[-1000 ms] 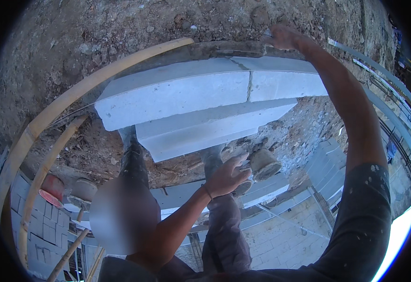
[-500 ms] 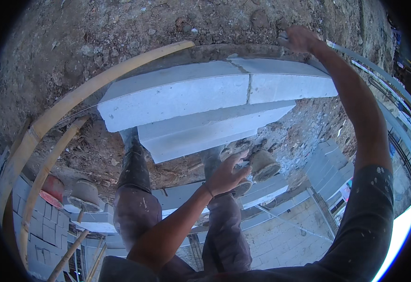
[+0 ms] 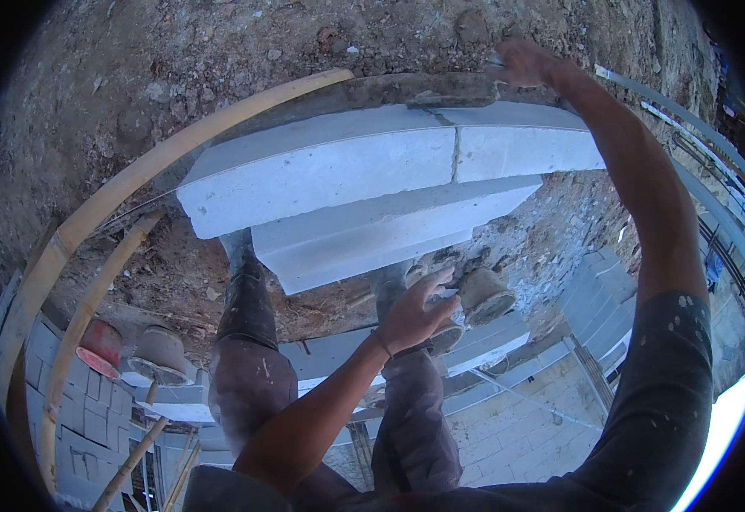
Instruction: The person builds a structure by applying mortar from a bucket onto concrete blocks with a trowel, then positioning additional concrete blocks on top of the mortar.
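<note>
My right hand (image 3: 527, 64) reaches to the far side of a low wall and is closed round the handle of a trowel. The grey trowel blade (image 3: 453, 100) lies nearly flat by the far top edge, near the joint between two pale blocks, the left block (image 3: 321, 175) and the right block (image 3: 530, 154). Below them a lower block (image 3: 389, 235) juts toward me. My left hand (image 3: 423, 314) hangs over my knee, with its fingers apart and nothing in it.
A bamboo pole (image 3: 133, 183) curves along the left, with a thinner pole (image 3: 104, 294) beside it. A red bucket (image 3: 99, 348), a grey bucket (image 3: 161, 354) and another bucket (image 3: 485, 296) stand on the ground. Stacked blocks (image 3: 91, 401) lie at lower left. Rough soil (image 3: 219, 51) extends beyond the wall.
My right hand has shifted slightly left along the wall's far side, and the trowel blade now shows flat near the joint. My left hand has barely moved.
</note>
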The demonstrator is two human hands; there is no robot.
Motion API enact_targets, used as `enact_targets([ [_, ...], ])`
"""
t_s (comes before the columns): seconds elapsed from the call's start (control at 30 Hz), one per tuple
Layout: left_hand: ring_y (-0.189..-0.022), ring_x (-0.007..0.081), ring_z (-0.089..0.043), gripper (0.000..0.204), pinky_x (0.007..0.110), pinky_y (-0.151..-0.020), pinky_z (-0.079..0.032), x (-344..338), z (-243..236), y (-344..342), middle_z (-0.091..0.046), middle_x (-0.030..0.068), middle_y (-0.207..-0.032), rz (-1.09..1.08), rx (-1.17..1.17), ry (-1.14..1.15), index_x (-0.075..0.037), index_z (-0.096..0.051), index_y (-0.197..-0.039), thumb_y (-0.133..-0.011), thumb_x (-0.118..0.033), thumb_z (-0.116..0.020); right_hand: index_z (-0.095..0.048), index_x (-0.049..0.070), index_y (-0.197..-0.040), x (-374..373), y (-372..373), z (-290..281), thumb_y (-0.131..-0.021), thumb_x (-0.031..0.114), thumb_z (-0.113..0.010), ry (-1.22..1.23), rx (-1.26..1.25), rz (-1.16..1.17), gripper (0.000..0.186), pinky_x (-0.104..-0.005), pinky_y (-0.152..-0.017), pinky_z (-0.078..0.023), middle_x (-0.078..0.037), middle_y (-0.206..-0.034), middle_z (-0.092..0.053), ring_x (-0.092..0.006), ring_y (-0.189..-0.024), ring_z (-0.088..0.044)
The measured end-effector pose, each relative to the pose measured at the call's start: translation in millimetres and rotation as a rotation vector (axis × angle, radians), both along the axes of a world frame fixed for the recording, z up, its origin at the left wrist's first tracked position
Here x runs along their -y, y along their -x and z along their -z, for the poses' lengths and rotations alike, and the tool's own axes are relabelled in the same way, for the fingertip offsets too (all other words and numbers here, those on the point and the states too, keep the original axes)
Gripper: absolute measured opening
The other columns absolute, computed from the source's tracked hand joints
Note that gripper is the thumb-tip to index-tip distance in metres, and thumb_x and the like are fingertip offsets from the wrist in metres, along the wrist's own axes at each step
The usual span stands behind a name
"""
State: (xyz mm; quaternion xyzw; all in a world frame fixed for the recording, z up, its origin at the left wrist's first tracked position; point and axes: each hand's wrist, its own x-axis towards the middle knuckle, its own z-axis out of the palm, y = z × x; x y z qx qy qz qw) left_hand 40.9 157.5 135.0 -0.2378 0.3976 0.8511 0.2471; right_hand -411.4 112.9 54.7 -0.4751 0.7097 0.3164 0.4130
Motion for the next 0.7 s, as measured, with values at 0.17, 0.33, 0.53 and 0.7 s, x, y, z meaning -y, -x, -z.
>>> enact_targets([
  [0.17, -0.138, 0.0305, -0.046, 0.066, 0.040, -0.113, -0.038, 9.0, 4.4, 11.3, -0.047, 0.0213, -0.148, -0.127, 0.170, -0.119, 0.001, -0.038, -0.148, -0.101, -0.042, -0.055, -0.063, -0.002, -0.106, -9.4, 2.9, -49.9, -0.094, 0.047, -0.055, 0.050, -0.056, -0.055, 0.051, -0.0474, -0.099, -0.049, -0.023, -0.109, -0.066, -0.0372, -0.110, -0.063],
  [0.33, -0.146, 0.0297, -0.034, 0.068, 0.044, -0.117, -0.030, 20.9, 10.8, 23.2, -0.037, 0.0197, -0.155, -0.497, 0.377, -0.492, -0.002, -0.029, -0.153, -0.102, -0.041, -0.051, -0.067, 0.002, -0.098, -22.8, 21.2, -77.6, -0.093, 0.048, -0.057, 0.108, -0.158, -0.159, 0.047, -0.0494, -0.095, -0.051, -0.022, -0.103, -0.067, -0.0379, -0.105, -0.064],
  [0.53, -0.153, 0.0292, -0.017, 0.078, 0.050, -0.124, -0.018, 28.6, 20.6, 36.4, -0.017, 0.0165, -0.164, -0.848, 0.360, -0.781, 0.001, -0.012, -0.156, -0.101, -0.038, -0.050, -0.066, 0.001, -0.096, -120.2, 20.0, -123.7, -0.094, 0.046, -0.056, 0.471, -0.349, 0.264, 0.046, -0.0464, -0.080, -0.052, -0.019, -0.089, -0.065, -0.0304, -0.088, -0.066],
  [0.7, -0.153, 0.0296, -0.016, 0.077, 0.050, -0.124, -0.018, 27.2, 27.5, 49.7, -0.017, 0.0174, -0.164, -0.881, 0.309, -0.838, 0.003, -0.012, -0.155, -0.099, -0.033, -0.051, -0.049, -0.006, -0.132, -200.8, -175.7, -120.6, -0.096, 0.026, -0.054, 1.419, 0.334, 1.442, 0.048, -0.0373, -0.082, -0.053, -0.016, -0.116, -0.058, -0.0215, -0.101, -0.059],
])
